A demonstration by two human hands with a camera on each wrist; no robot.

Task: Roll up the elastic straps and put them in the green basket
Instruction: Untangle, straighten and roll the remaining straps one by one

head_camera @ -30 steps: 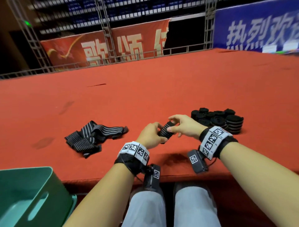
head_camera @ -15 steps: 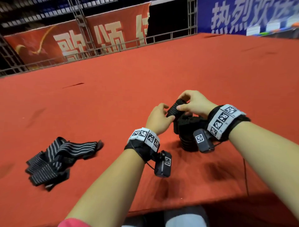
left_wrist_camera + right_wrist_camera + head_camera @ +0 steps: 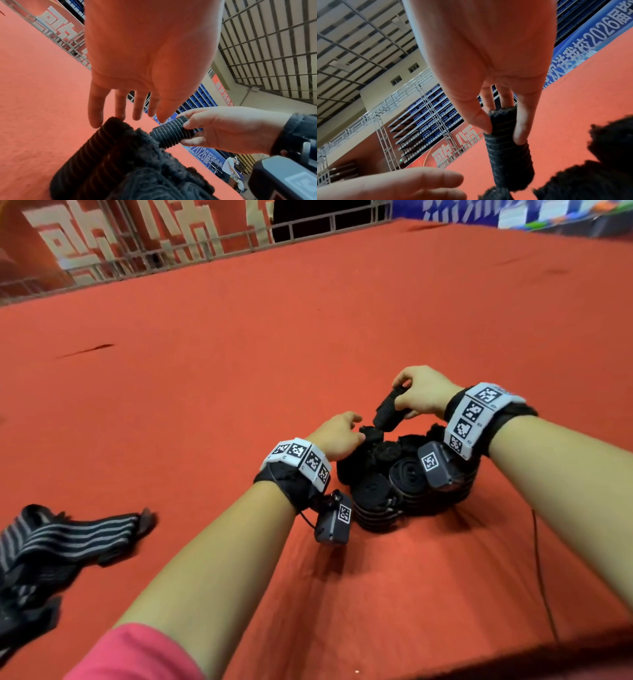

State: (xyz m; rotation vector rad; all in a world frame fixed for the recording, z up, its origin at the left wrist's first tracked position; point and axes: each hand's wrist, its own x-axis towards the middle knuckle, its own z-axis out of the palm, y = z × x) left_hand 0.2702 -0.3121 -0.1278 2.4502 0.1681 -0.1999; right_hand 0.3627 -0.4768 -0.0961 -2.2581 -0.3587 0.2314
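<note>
A: Where's the rolled elastic strap (image 3: pixel 388 409)?
B: In the right hand (image 3: pixel 424 393), whose grip pinches its upper end; its lower end tips down toward the pile of rolled straps (image 3: pixel 404 474) on the red table (image 3: pixel 239 337).
A: And the left hand (image 3: pixel 150 56)?
B: Just left of it, grip loose, fingers straight, fingertips touching the pile.

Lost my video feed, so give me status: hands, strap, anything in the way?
Right hand pinches rolled black strap above the pile of black rolls. Left hand open, fingertips on pile. Green basket out of view. Nothing blocking.
</note>
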